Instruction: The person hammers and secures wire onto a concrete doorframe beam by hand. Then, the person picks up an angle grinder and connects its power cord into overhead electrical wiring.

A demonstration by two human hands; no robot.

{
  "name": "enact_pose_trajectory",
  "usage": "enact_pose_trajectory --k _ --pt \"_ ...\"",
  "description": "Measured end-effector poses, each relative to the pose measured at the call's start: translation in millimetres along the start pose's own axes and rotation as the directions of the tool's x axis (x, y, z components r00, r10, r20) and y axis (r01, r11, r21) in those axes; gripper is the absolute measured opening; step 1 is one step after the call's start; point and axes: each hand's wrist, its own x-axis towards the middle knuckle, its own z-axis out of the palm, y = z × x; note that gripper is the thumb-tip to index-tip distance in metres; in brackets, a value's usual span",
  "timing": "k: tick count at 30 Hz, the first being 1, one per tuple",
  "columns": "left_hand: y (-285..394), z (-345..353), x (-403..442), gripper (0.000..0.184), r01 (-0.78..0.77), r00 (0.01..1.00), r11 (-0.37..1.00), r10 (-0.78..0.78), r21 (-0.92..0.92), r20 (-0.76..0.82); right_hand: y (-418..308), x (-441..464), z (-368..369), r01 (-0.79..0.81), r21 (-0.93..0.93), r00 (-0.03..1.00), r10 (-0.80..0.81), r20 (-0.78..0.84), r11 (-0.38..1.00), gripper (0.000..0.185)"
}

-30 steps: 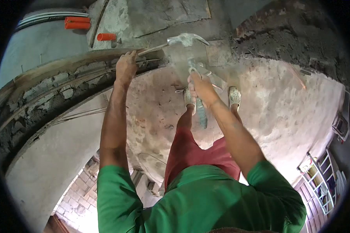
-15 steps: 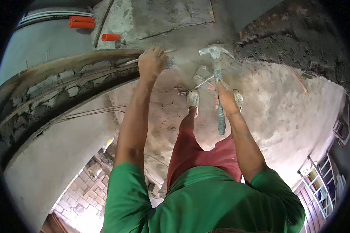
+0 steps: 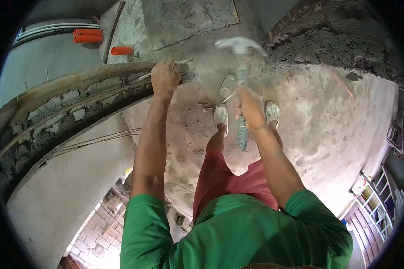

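Note:
A thin metal rod [image 3: 184, 61] is gripped in my left hand [image 3: 165, 78], close to the end of the curved concrete edge [image 3: 78, 96]. Its tip points right, toward a dusty patch. My right hand [image 3: 250, 106] is wrapped round the handle of a claw hammer [image 3: 241, 67], slightly blurred by motion. The grey-green wrapped grip shows below the hand and the pale head above it. Hammer head and rod are apart.
Orange pipe pieces [image 3: 121, 50] lie at the upper left. Rough dark masonry [image 3: 336, 42] runs across the upper right. Thin rods [image 3: 341, 83] rest on the dusty floor [image 3: 318, 121]. A white metal frame [image 3: 375, 201] stands at the lower right. A cord lies near my left shoe.
Over the last second the hammer has swung away from the rod's end, to the right. My left hand has shifted right, and the rod now shows on both sides of it.

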Motion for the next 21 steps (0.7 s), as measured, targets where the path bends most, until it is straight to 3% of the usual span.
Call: enact_pose_trajectory --k 1,3,4,5,6,7,11,13,14,16,17,19,20,21 --pt "0.6 -0.9 -0.7 0.022 0.015 1.0 1.0 -0.015 -0.005 -0.002 -0.8 -3.2 2.9 -0.004 0.001 1.0 0.004 0.0 1.0 0.032" --pt "1.5 -3.2 -0.8 0.023 0.021 0.999 1.0 -0.021 -0.004 0.036 -2.5 -10.4 10.8 0.159 0.341 0.964 -0.071 -0.257 0.926 0.032" --pt "1.6 -4.7 -0.7 0.023 0.027 0.998 1.0 -0.027 -0.003 0.064 16.6 -5.3 19.3 0.156 0.339 0.965 -0.07 -0.252 0.928 0.032" --pt "-0.7 -1.7 -3.8 0.023 0.033 0.997 0.999 -0.033 0.0 0.069 49.7 1.7 32.2 0.188 0.307 0.979 -0.154 -0.131 0.933 0.033" --pt "-3.5 3.8 -5.1 0.023 -0.005 1.0 1.0 0.004 -0.008 -0.028 68.2 3.8 41.2 0.227 0.282 0.972 -0.234 -0.01 0.932 0.034" --pt "-2.3 6.4 -3.7 0.025 -0.047 0.99 0.999 0.044 -0.015 -0.131 28.2 0.3 48.9 -0.165 -0.006 0.986 0.165 0.033 0.986 0.035" --pt "2.6 -1.2 0.1 0.025 0.036 0.999 0.999 -0.036 -0.014 0.001 -1.9 10.1 -10.5 -0.175 -0.146 0.984 0.173 -0.032 0.974 0.036" --pt "1.5 2.2 -1.7 0.022 0.011 0.999 1.0 -0.011 -0.003 -0.039 -7.8 2.1 -23.9 0.062 0.221 0.992 -0.035 -0.124 0.973 0.037" --pt "1.3 4.2 -2.3 0.022 0.013 0.999 1.0 -0.013 -0.005 -0.036 -3.9 1.6 -18.1 0.059 0.219 0.991 -0.031 -0.127 0.974 0.037" --pt "1.2 4.9 -1.2 0.02 0.046 0.999 0.997 -0.047 0.055 0.008 8.9 4.3 8.9 0.213 0.404 0.934 -0.063 -0.352 0.89 0.037" --pt "2.3 3.3 -3.3 0.02 0.054 0.998 0.997 -0.055 0.055 0.012 47.5 14.0 22.7 0.203 0.32 0.971 -0.147 -0.188 0.926 0.038" --pt "6.8 -2.1 -2.9 0.018 0.027 0.999 1.0 -0.027 0.01 -0.037 66.9 16.8 22.5 0.211 0.239 0.977 -0.213 -0.018 0.948 0.039" --pt "5.0 1.4 -5.0 0.018 0.019 0.999 1.0 -0.018 0.009 -0.036 35.6 9.9 12.8 -0.007 0.034 0.995 0.004 0.096 0.999 0.038" --pt "1.5 4.5 -4.2 0.018 0.016 1.0 1.0 -0.015 0.027 -0.018 9.7 8.0 6.6 -0.197 -0.198 0.958 0.231 0.167 0.96 0.037"
